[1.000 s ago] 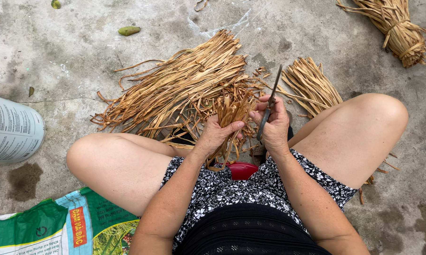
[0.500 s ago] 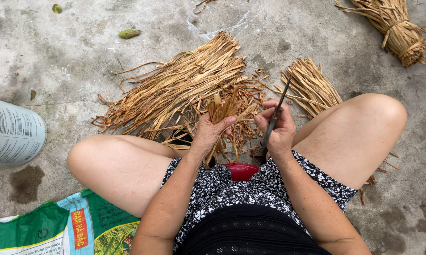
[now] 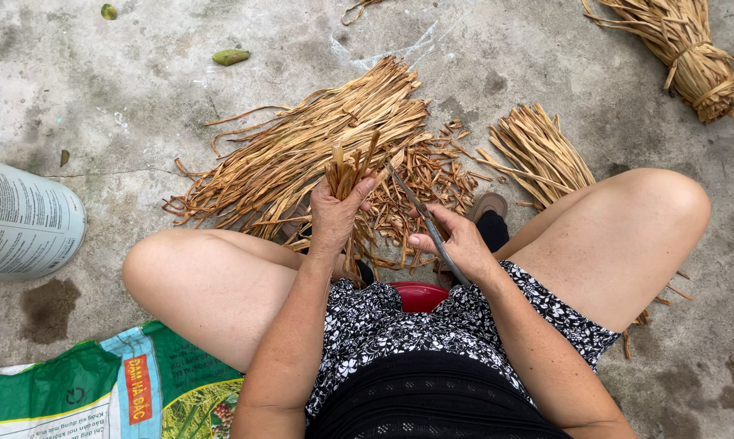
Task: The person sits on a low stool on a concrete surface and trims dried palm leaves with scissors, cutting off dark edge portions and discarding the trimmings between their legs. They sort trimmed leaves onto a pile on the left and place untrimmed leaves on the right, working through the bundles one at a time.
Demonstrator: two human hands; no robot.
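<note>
Hands meet at frame centre above the knees. Left hand point(image 3: 336, 213), forearm rising from the lower middle, has its fingers clamped around a small upright bunch of dried strips point(image 3: 347, 171). Right hand point(image 3: 456, 242) grips a knife point(image 3: 416, 207), fingers curled on it, blade angled up-left toward the bunch.

You have two packages near your left knee point(image 3: 164, 268). A green woven sack point(image 3: 82, 390) lies flat just below that knee, with a blue stripe, a red label and a picture of plants on it. A white rounded bag point(image 3: 21, 223) with small dark print lies farther out from the same knee, at the picture's edge.
</note>
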